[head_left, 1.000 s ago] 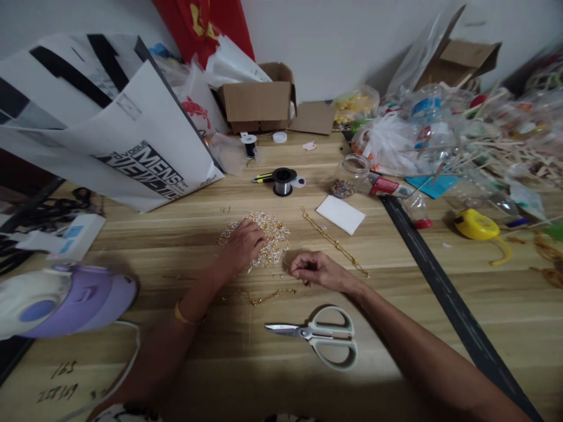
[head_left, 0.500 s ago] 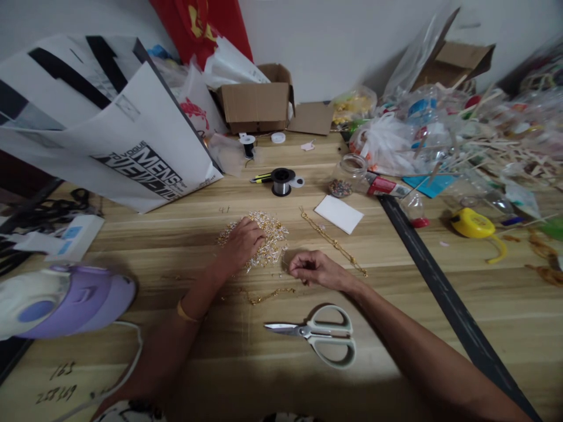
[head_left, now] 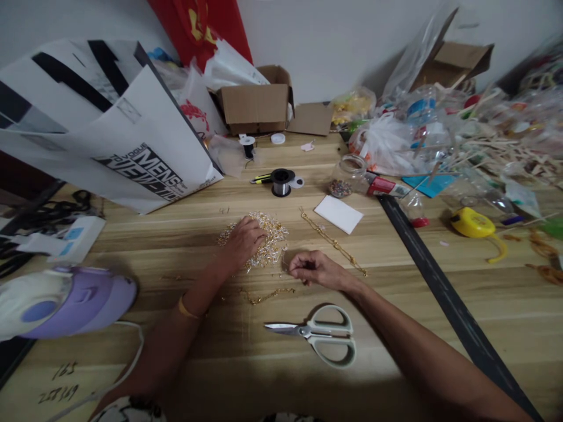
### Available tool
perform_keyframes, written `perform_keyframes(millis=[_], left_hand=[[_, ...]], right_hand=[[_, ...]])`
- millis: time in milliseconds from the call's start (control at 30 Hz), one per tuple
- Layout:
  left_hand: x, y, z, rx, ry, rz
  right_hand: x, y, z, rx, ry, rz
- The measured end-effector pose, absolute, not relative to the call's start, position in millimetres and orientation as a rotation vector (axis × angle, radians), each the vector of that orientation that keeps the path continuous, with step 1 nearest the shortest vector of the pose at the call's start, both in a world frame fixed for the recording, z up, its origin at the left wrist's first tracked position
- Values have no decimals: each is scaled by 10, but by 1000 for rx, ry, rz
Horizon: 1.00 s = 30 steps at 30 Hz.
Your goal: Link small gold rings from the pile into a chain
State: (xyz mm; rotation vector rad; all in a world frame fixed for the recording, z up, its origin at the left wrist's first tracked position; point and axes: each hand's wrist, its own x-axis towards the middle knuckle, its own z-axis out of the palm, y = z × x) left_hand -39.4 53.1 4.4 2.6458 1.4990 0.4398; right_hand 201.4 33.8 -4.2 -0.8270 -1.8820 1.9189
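Note:
My left hand [head_left: 244,241] rests on the pile of small gold and silver beads [head_left: 273,234], fingers curled down into it; whatever is between its fingertips is hidden. Just right of the pile, my right hand [head_left: 316,268] is closed in a pinch, thumb against forefinger. A thin strand seems to run from that pinch toward the pile, too fine to make out. Below the hands lies a short gold beaded chain [head_left: 268,295]. A longer gold chain [head_left: 332,240] stretches diagonally beyond my right hand. Scissors [head_left: 314,333] with pale handles lie nearer me, blades pointing left.
Behind the pile stand a wire spool [head_left: 281,183], a yellow cutter [head_left: 261,179] and a bead jar [head_left: 345,177]. A white card [head_left: 338,214] lies right of centre. A purple-white appliance [head_left: 83,300] and a large paper bag [head_left: 145,140] occupy the left; a yellow tape measure [head_left: 472,223] sits right.
Almost nothing differs. Both hands keep their places, and my left fingers shift very slightly in the bead pile.

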Motion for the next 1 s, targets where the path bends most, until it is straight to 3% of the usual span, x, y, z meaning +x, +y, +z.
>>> perform_keyframes(millis=[1000], left_hand=[[-432,482,45,2601,1370,373]], right_hand=[[2009,328,-20,-834,-1865,1924]])
